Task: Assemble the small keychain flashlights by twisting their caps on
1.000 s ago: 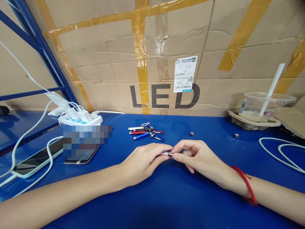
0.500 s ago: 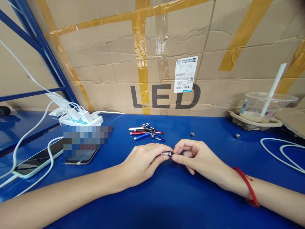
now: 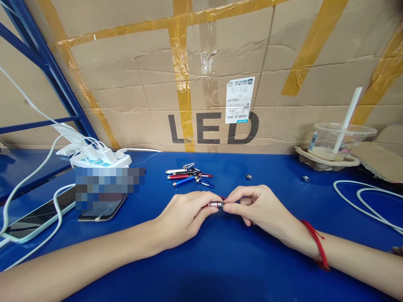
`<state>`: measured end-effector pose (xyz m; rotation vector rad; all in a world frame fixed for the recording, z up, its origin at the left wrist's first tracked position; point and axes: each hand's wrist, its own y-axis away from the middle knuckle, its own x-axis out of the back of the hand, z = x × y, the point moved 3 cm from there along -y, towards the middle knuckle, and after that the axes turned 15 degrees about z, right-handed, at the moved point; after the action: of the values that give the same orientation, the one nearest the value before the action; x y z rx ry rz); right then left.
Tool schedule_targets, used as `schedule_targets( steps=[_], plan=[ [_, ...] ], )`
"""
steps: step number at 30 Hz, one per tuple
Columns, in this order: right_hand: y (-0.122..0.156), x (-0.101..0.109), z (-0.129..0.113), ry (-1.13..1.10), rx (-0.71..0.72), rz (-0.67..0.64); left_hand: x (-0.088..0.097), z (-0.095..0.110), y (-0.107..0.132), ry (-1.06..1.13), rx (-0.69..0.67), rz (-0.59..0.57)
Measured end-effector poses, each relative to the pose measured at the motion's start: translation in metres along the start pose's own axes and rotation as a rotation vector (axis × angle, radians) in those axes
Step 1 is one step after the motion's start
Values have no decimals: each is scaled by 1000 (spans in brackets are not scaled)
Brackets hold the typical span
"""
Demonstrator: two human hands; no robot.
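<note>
My left hand (image 3: pixel 190 214) is closed around a small keychain flashlight (image 3: pixel 215 204), whose silver and red end shows between thumb and fingers. The rest of its body is hidden in the palm. My right hand (image 3: pixel 260 205) pinches the dark tip of that flashlight between thumb and index finger. A bit of red, perhaps its clip, peeks out behind the fingertips. Beyond my hands lies a small group of keychain flashlights, among them a silver one (image 3: pixel 176 171), a red one (image 3: pixel 178 177) and a blue one (image 3: pixel 184 181), with carabiner clips attached.
Two small metal pieces lie farther right, one (image 3: pixel 249 177) behind my right hand, another (image 3: pixel 305 178) near a plastic cup (image 3: pixel 341 142) in a cardboard holder. Phones (image 3: pixel 40 216), white cables and a power strip (image 3: pixel 103 159) occupy the left. A cardboard box (image 3: pixel 141 92) stands behind.
The camera view has shifted slightly, moving the scene left. Both hands stay at the flashlight; the right fingers have turned a little, and a red part now shows behind them.
</note>
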<state>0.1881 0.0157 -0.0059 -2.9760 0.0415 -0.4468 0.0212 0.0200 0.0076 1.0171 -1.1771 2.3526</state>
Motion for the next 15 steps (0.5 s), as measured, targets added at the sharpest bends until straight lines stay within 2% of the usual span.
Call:
schedule_targets(
  steps=[7,15],
  plan=[
    [0,-4,5,-60,-25,-45,-1,0,2,73,19,-91],
    [1,-4,0,-14,-31,-33,-2,1,3,76,75,-66]
  ],
)
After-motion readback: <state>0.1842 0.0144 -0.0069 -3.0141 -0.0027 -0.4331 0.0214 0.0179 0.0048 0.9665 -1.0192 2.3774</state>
